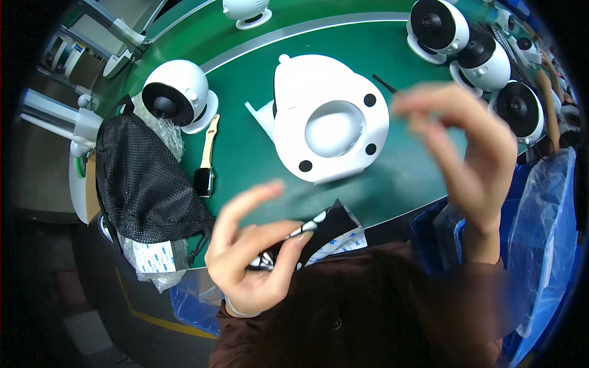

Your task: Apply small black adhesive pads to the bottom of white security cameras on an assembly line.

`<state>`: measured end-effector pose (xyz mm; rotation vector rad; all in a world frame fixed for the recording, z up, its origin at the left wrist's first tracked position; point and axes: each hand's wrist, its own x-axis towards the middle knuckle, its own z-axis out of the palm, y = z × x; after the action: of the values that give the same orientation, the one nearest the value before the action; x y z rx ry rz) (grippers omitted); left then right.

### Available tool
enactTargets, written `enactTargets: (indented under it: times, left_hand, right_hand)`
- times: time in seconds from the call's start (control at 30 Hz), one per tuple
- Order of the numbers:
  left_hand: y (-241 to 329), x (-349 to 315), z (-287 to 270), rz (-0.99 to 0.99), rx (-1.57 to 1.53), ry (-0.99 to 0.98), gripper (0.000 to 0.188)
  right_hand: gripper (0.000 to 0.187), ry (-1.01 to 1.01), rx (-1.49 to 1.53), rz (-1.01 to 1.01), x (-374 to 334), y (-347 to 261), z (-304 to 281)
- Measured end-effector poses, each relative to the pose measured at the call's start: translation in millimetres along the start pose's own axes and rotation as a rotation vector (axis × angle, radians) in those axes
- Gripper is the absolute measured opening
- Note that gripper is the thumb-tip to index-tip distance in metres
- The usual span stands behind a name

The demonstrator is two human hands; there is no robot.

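My left hand (254,260) pinches a black sheet of stick-on pads (331,230) between thumb and fingers, its index finger raised. Pale cut-out shapes show along the sheet's fold, and its white backing carries blue print. Ahead of it, a rounded white housing (288,80) lies on the green table with its base upward. Three black round pads (370,100) sit around the oval hollow in that base. My right hand (466,138) hovers to the right of the housing, thumb and index finger curled close together. Motion blurs its fingertips, so whether they hold anything is unclear.
Several white ball-shaped cameras (432,27) stand at the far right, with another camera (178,92) at left. A black mesh bag (147,178), a smartwatch (204,181) and a thin black stick (384,83) lie on the table (245,165). Plastic-lined blue bins (540,227) flank my right.
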<state>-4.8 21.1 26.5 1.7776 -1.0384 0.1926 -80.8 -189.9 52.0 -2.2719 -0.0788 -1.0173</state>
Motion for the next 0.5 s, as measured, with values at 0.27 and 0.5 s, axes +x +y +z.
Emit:
enactTargets:
  times: [0.27, 0.5]
  left_hand:
    - [6, 0, 2, -0.069, -0.041, -0.09, 0.013]
    - [5, 4, 5, 0.01, 0.007, -0.112, 0.014]
  right_hand:
    - [0.023, -0.209, -0.007, -0.159, -23, -23, 16]
    - [0.02, -0.285, -0.057, -0.076, -20, -26, 12]
